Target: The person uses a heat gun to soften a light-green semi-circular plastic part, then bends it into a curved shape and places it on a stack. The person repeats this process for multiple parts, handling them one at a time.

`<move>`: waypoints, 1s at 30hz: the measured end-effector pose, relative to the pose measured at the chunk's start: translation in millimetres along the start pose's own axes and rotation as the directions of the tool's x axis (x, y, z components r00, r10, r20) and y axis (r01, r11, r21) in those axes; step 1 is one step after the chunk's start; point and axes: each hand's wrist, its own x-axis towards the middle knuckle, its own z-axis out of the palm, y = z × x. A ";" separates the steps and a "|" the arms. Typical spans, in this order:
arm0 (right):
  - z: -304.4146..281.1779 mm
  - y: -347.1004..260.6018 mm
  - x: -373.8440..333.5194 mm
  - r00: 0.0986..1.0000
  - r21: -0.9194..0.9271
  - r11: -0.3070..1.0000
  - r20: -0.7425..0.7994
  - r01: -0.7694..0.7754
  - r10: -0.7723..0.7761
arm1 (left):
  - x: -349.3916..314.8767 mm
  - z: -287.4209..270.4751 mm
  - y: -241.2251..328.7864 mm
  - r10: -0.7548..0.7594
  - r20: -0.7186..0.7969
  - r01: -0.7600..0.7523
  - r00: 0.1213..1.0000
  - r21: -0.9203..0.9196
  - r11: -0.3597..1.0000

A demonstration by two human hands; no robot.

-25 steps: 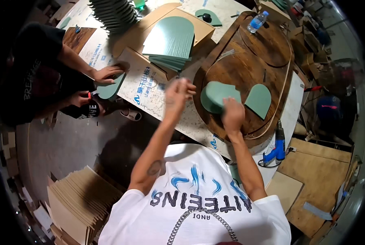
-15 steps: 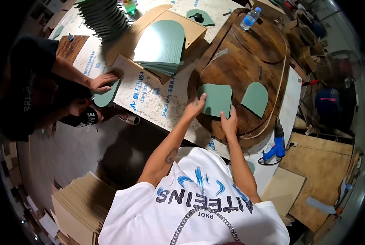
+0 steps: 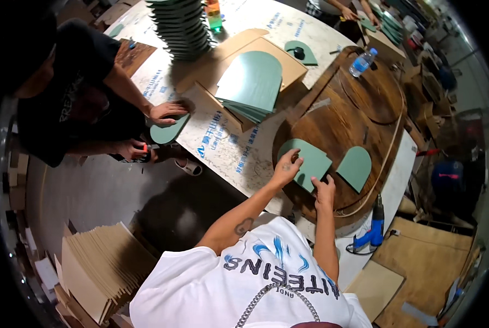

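Observation:
A green arched panel lies over the wooden slab, with what looks like another panel's edge just showing beneath it. My left hand is over the panel's left side, its thumb and fingers apart. At the near right corner my right hand holds the panel's edge, thumb on top and a finger alongside; its other fingers are partly hidden. To the right, a second green arched panel rests apart on the slab.
Left of me, a co-worker's hand presses a green panel at the table edge. A stack of green panels stands on a cardboard box. A blue heat gun, a water bottle and stacked boards surround the work area.
The view has shifted, so the scene sits lower and further right. My left hand's thumb and fingers have loosened from the panel. My right hand stays at its corner.

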 end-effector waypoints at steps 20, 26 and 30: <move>54.6 -180.2 -135.9 0.672 0.310 0.896 0.594 0.318 -0.443 | -42.1 -118.3 224.4 -0.042 -0.079 -0.019 0.996 -0.637 0.770; 122.1 -185.5 -35.1 0.668 0.172 0.883 0.596 0.437 -0.446 | -80.7 -121.9 174.7 -0.171 -0.136 0.054 0.976 -0.608 0.792; 82.0 -133.2 -0.7 0.713 -0.061 0.724 0.247 0.687 -0.657 | -138.2 -141.8 115.5 -0.338 -0.159 0.177 0.928 -0.607 0.774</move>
